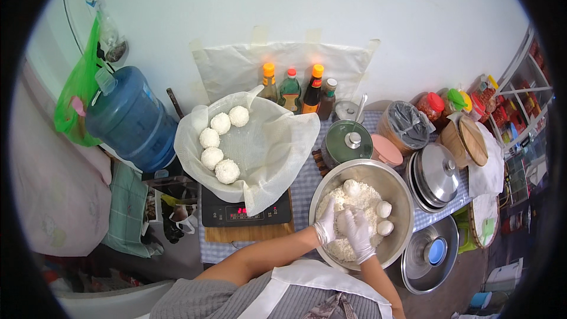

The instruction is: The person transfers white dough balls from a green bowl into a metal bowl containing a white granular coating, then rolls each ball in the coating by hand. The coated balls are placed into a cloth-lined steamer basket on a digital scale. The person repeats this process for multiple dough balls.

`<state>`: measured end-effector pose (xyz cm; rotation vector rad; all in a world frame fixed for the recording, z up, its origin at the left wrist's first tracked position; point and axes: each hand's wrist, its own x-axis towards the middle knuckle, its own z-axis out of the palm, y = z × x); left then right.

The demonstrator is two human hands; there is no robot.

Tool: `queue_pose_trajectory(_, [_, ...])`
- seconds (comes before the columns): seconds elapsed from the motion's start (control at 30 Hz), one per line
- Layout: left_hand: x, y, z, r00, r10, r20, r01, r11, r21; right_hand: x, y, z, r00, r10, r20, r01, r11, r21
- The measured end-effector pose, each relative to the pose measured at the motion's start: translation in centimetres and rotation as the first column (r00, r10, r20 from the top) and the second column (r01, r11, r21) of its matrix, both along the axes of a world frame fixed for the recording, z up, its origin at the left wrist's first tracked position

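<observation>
A wide steel bowl [405,239] in front of me holds loose white rice-like grains [339,250] and several smooth white balls [383,208]. My left hand [327,223], in a clear thin glove, is inside the bowl at its left side. My right hand [358,230], gloved too, lies beside it. Between the two hands is a whitish ball [342,221], partly hidden by the fingers. To the left, a cloth-lined steamer [274,150] carries several grain-coated balls [227,171] in a curve along its left side.
An induction cooker [221,215] with a lit display is under the steamer. Sauce bottles [312,91] line the wall. A glass-lidded pot [349,141], a pink-lidded container [386,150] and stacked steel lids [436,173] surround the bowl. A large blue water jug [133,119] is at left.
</observation>
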<state>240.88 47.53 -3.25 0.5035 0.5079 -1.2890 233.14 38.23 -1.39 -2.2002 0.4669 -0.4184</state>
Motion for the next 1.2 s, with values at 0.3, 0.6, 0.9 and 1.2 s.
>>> queue_pose_trajectory(0.3, [-0.6, 0.2, 1.8, 0.993, -0.105, 0.057, 0.101, 0.993, 0.061, 0.8, -1.9, 0.0, 0.963, -0.154, -0.219, 0.268, 0.520, 0.811])
queue_pose_trajectory(0.6, [-1.0, 0.1, 1.6, 0.997, -0.076, 0.020, 0.075, 0.997, 0.016, -0.2, 0.3, -0.6, 0.986, -0.156, -0.055, 0.155, 0.987, -0.030])
queue_pose_trajectory(0.9, [-0.8, -0.2, -0.2, 0.999, -0.032, 0.013, 0.033, 0.997, -0.075, -0.5, 0.9, 2.0, 0.984, 0.123, 0.126, -0.095, 0.974, -0.208])
queue_pose_trajectory(1.2, [0.0, 0.7, 0.3, 0.980, -0.116, 0.163, 0.125, 0.991, -0.045, 0.0, -0.9, 2.8, 0.981, 0.112, 0.161, -0.144, 0.969, 0.203])
